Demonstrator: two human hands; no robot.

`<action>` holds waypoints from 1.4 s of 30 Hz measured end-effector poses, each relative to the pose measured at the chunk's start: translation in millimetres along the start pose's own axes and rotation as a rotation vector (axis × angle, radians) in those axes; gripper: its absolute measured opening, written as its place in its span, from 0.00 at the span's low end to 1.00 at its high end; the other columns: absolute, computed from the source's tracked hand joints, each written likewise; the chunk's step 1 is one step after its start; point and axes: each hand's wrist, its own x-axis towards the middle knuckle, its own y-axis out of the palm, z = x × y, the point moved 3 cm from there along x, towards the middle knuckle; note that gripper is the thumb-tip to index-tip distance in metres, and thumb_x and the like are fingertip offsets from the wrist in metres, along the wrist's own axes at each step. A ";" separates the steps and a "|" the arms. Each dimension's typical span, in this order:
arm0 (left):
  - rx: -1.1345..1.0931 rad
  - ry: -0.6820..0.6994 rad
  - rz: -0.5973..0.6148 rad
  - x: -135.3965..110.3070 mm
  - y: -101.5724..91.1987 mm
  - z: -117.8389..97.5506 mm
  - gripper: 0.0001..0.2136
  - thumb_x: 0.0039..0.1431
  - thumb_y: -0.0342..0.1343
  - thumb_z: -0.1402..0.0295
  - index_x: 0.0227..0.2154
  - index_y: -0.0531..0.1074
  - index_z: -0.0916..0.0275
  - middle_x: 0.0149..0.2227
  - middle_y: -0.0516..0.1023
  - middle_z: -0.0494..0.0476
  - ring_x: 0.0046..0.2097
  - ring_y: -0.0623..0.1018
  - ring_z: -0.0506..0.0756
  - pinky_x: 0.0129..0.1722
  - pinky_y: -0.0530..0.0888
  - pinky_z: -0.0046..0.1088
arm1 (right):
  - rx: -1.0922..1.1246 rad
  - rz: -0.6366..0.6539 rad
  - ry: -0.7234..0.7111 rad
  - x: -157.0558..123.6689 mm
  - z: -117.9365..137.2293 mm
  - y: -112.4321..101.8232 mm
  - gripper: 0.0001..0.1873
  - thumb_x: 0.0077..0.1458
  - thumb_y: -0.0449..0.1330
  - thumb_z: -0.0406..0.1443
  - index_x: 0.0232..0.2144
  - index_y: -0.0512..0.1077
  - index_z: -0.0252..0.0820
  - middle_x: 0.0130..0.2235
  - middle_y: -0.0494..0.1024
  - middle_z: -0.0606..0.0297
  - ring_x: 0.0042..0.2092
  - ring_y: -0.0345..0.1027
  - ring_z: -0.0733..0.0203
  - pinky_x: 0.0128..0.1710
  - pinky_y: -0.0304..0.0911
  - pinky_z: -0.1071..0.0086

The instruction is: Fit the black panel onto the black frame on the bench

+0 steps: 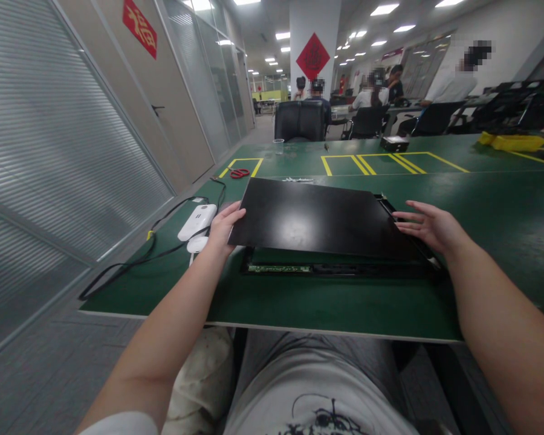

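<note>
A black, glossy flat display panel (312, 217) is tilted, its left end raised above the green table. My left hand (225, 226) grips that left edge, thumb on top and fingers around the side. Under the panel lies a black frame (358, 269) with a green circuit board strip (278, 269) along its near side. At the panel's right end my right hand (428, 225) is open, fingers spread beside the frame's right side. Whether its fingertips touch the panel or the frame I cannot tell.
Left of the panel are a white power strip (197, 222), a smaller white plug (197, 244) and black cables (118, 266). Red-handled scissors (239, 173), a clear cup (278, 146), a small black box (394, 144) and a yellow tray (514, 142) stand farther back on the table (494, 205).
</note>
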 end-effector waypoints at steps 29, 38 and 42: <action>-0.034 -0.064 0.255 -3.7 7.7 -3.4 0.21 0.46 0.59 0.76 0.46 0.76 0.66 0.47 0.81 0.60 0.49 0.79 0.60 0.49 0.75 0.33 | -0.102 -0.076 -0.090 -6.2 3.3 1.9 0.09 0.53 0.59 0.34 0.38 0.71 0.39 0.35 0.78 0.59 0.27 0.75 0.59 0.26 0.73 0.66; -0.002 -0.092 0.221 -6.6 9.6 10.3 0.24 0.43 0.63 0.79 0.47 0.76 0.66 0.52 0.79 0.63 0.58 0.73 0.62 0.58 0.69 0.38 | -0.157 -0.145 -0.126 -1.7 2.2 -6.1 0.09 0.50 0.61 0.35 0.37 0.71 0.39 0.33 0.77 0.61 0.25 0.74 0.61 0.24 0.73 0.69; -0.013 -0.103 0.189 -6.0 8.8 10.9 0.21 0.42 0.63 0.80 0.44 0.77 0.67 0.54 0.78 0.63 0.60 0.72 0.61 0.59 0.69 0.36 | -0.171 -0.158 -0.136 -4.2 3.8 -4.0 0.08 0.50 0.61 0.34 0.36 0.71 0.39 0.32 0.77 0.61 0.24 0.74 0.61 0.22 0.72 0.69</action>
